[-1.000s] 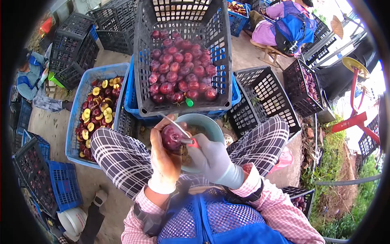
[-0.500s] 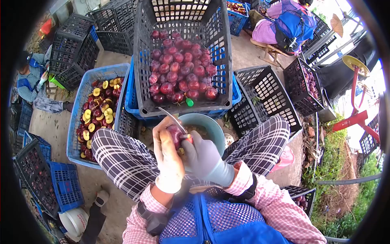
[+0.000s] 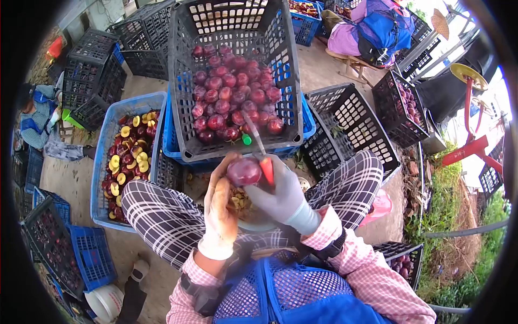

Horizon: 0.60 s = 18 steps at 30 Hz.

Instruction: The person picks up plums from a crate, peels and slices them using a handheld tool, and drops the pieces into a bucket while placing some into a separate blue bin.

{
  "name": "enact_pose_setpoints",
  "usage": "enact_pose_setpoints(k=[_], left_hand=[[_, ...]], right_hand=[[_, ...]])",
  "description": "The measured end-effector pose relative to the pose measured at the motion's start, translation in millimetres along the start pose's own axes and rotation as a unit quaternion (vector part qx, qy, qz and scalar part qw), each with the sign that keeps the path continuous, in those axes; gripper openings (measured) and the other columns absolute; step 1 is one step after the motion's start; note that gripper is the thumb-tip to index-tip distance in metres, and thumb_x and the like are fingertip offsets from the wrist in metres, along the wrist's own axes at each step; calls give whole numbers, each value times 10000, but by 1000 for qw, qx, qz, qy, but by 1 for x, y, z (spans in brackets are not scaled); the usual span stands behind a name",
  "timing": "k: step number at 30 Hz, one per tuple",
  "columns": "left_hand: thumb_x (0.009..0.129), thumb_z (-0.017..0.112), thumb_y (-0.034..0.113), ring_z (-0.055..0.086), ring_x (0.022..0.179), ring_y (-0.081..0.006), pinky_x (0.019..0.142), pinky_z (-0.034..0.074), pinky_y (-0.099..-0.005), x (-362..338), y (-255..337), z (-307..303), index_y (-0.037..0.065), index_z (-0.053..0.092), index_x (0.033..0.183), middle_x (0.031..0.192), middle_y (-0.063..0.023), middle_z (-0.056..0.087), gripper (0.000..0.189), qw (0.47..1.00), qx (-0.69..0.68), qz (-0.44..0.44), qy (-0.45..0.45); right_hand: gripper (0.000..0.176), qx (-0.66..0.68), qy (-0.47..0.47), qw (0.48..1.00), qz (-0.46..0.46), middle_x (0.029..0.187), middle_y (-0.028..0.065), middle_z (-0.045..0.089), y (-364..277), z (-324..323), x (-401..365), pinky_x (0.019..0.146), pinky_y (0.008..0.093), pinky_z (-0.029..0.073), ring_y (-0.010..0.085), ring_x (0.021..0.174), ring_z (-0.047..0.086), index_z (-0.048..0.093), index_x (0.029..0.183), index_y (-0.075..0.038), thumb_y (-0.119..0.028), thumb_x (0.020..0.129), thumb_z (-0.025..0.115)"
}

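A whole dark red plum [image 3: 243, 171] sits in the gloved fingers of my left hand [image 3: 220, 208], which is closed round it. My gloved right hand [image 3: 283, 194] grips a knife [image 3: 267, 170] by its red handle, with the blade pointing up and away over the plum crate. The right fingers lie close against the plum's side. Below both hands, between my knees, a basin [image 3: 261, 225] holds yellowish plum scraps and is partly hidden by them. Straight ahead, a black crate [image 3: 237, 154] holds many whole plums [image 3: 232, 92]. A small green object [image 3: 246, 139] is at its near end.
At left stands a blue crate [image 3: 99, 178] of cut plums with yellow flesh. Right of the plum crate are a black crate [image 3: 353, 121] and another with plums [image 3: 410, 105]. One person [image 3: 377, 32] sits at upper right, another [image 3: 36, 119] at far left. Stacked crates [image 3: 143, 40] stand behind.
The knife blade has swung from pointing left across the plum to pointing up and away. The plum shows more fully in my left hand. My right hand has shifted slightly right, uncovering the scraps.
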<state>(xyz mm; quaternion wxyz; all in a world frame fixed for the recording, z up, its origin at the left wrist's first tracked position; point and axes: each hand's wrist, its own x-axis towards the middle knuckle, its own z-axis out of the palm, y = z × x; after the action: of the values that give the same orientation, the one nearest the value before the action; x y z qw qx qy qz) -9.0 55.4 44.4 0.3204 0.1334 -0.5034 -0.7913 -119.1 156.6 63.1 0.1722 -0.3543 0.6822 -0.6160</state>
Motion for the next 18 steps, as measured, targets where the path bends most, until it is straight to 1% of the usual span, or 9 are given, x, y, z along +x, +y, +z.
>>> enact_pose_setpoints(k=[1,2,3,4,5,6,7,11,18], left_hand=[[1060,458,331,518,1264,-181,1108,350,-325,-1,9,4,-26,498,1378,1350,-120,567,480,999,-21,-40,15],[1060,458,331,518,1264,-181,1108,350,-325,-1,12,5,-26,498,1378,1350,-120,567,480,999,-22,-42,16],[1045,506,301,543,1228,-178,1082,381,-322,1,14,7,-19,505,1366,1309,-111,594,454,995,-28,-88,36],[1029,554,272,568,1191,-174,1055,412,-319,2,15,8,-12,513,1354,1267,-102,621,434,989,-33,-132,54],[999,617,228,616,1112,-173,990,475,-313,4,15,5,-1,527,1332,1220,-97,646,414,979,-147,-135,51],[1005,595,234,641,1108,-202,994,505,-341,4,13,3,3,523,1333,1242,-122,638,408,971,-198,-126,51],[1020,557,259,635,1135,-224,1005,495,-371,3,10,0,9,517,1341,1271,-133,630,408,963,-234,-127,42],[1029,533,313,619,1200,-304,1052,488,-440,4,15,1,1,494,1363,1321,-168,608,460,958,-263,-107,29],[1014,569,319,605,1219,-345,1079,483,-453,4,19,7,-5,470,1379,1321,-186,599,498,977,-204,-63,29]], right_hand=[[521,-145,-21,987,-69,917,117,668,-8,-6,2,743,338,532,256,851,684,555,1258,-31,-222,824,771],[539,-286,-43,948,-136,915,152,664,-15,-9,3,728,348,533,302,836,687,548,1261,-27,-232,817,773],[542,-301,-69,943,-128,882,170,660,-21,-10,5,705,373,528,372,808,669,530,1269,-24,-261,840,760],[542,-301,-67,943,-128,882,170,660,-26,-11,3,705,373,528,372,808,669,530,1269,-24,-261,840,760],[527,-230,-52,967,-96,862,173,653,-31,-12,-1,690,380,522,372,785,668,524,1266,-26,-263,854,751],[513,-158,-37,985,-65,842,176,647,-34,-12,-4,675,388,515,371,761,667,517,1263,-28,-265,867,742],[372,-71,-19,995,-74,777,194,613,-24,-8,-7,644,402,495,379,716,643,534,1209,-18,-209,925,682],[135,-100,-84,991,-8,669,208,562,-41,-17,-23,570,436,447,406,658,620,540,1030,-6,-127,987,582],[169,-168,-90,979,-66,626,186,574,-33,-18,-37,502,452,448,389,578,616,523,964,-22,-158,971,623]])
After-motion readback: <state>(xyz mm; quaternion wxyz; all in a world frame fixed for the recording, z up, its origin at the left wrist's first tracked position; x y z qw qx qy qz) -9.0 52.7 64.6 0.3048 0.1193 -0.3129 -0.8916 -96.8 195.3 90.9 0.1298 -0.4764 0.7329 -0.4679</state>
